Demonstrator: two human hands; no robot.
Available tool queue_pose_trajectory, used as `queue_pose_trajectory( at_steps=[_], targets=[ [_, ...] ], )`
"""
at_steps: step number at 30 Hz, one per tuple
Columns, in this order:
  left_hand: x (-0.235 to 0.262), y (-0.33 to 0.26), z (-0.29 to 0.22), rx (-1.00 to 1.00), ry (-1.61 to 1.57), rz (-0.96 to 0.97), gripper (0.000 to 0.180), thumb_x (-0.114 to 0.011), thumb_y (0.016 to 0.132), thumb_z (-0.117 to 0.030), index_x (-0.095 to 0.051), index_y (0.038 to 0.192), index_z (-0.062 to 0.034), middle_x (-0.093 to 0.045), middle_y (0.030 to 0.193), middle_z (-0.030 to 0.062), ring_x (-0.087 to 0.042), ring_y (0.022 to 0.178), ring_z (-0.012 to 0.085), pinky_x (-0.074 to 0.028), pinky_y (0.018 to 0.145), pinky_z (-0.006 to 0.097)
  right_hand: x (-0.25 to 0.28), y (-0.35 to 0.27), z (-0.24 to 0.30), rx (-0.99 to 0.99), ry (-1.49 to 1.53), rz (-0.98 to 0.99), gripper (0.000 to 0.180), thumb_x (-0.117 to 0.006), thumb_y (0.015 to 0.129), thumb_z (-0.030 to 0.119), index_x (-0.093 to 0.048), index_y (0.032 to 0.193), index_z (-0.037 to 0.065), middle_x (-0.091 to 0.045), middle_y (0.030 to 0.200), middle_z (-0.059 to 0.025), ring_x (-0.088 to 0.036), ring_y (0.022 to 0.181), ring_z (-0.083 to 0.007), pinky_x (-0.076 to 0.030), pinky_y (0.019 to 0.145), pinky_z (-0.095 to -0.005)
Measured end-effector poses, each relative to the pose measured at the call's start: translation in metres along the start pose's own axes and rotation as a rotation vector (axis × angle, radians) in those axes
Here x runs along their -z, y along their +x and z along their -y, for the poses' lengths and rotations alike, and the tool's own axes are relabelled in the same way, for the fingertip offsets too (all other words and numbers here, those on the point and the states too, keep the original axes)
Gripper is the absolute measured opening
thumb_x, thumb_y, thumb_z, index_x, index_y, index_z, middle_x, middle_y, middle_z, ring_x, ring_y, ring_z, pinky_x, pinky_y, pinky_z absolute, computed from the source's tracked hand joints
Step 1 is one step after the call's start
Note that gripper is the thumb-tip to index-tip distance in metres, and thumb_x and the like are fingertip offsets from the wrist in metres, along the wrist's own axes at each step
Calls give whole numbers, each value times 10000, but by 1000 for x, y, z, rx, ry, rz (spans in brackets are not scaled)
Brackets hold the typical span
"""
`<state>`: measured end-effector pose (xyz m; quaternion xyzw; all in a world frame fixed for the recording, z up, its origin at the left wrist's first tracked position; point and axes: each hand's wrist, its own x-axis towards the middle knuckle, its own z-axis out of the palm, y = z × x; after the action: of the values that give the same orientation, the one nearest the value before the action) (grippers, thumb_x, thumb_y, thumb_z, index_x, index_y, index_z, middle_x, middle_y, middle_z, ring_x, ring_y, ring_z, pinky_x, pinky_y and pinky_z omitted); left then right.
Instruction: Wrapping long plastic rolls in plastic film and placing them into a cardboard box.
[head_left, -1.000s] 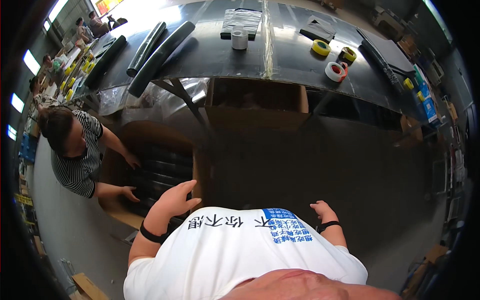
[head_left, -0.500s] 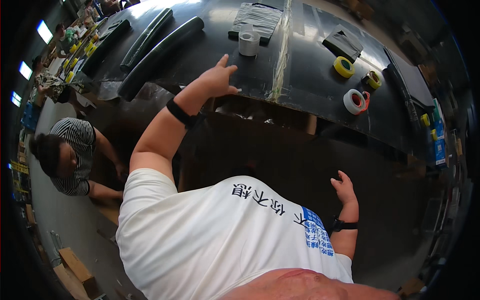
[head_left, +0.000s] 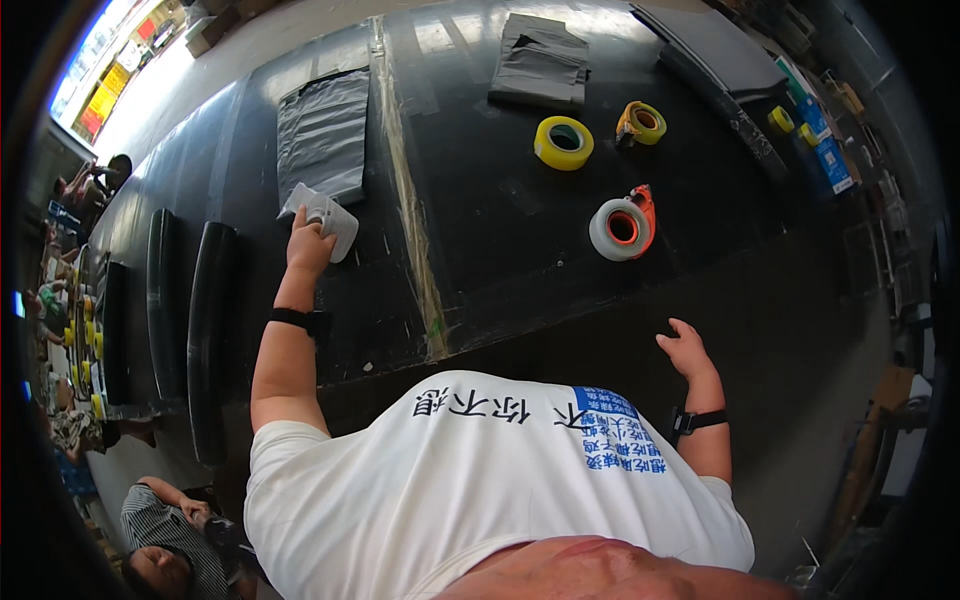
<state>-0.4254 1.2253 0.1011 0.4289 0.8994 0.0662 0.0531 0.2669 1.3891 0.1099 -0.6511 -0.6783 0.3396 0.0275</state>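
Head view, left hand (head_left: 308,250) gripping white roll (head_left: 344,236), right hand (head_left: 686,350) loosely spread, shirt (head_left: 470,500) (black, blue lettering (head_left: 626,432))

A broad dark bench (head_left: 480,240) fills the middle, its glossy top crossed by a yellowish seam (head_left: 403,200) and catching pale glare toward the far edge. Grey floor (head_left: 790,450) shows around it. Strong light enters through a bright opening (head_left: 75,65) at upper left; the right side is dim.
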Motion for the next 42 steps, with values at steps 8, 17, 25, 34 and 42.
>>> queue_pose_trajectory(
  at_steps=[8,17,25,34,42],
  targets=[
    [72,30,-223,-583,-500,-135,139,-749,773,-110,-669,744,-1,-341,1527,188,-490,1284,313,-405,1007,332,21,93,81,371,-116,-25,566,-707,836,249,-522,1328,39,-450,1417,-176,-507,1254,-319,-443,1023,-386],
    [46,58,-578,-1166,-374,23,84,-726,769,-122,-715,805,-46,-299,1549,115,-517,1245,338,-482,977,389,28,137,88,554,-414,53,665,-790,755,301,-504,1352,249,-256,1488,-262,-483,1257,-393,-475,981,-451],
    [-157,105,-709,-1023,-207,462,256,-704,769,-104,-745,1020,-84,-179,1595,91,-442,1285,306,-489,1001,348,16,185,74,895,-509,-18,686,-830,698,331,-482,1289,298,-283,1429,-215,-457,1244,-371,-474,885,-478],
    [-2,93,-580,-1110,-246,-3,620,-815,678,-303,-615,1250,-174,-238,1563,108,-214,1442,351,-283,1103,540,58,222,27,951,-404,-226,601,-842,672,350,-592,1210,259,-399,1368,-236,-384,1309,-448,-390,985,-563],
    [-53,122,-431,-390,-52,441,713,-784,762,-254,-486,1408,-199,8,1579,263,-459,1285,425,-398,1081,431,103,277,16,837,-558,-155,617,-828,693,339,-574,1254,298,-307,1472,-198,-228,1413,-429,-303,1044,-649]
  ],
)
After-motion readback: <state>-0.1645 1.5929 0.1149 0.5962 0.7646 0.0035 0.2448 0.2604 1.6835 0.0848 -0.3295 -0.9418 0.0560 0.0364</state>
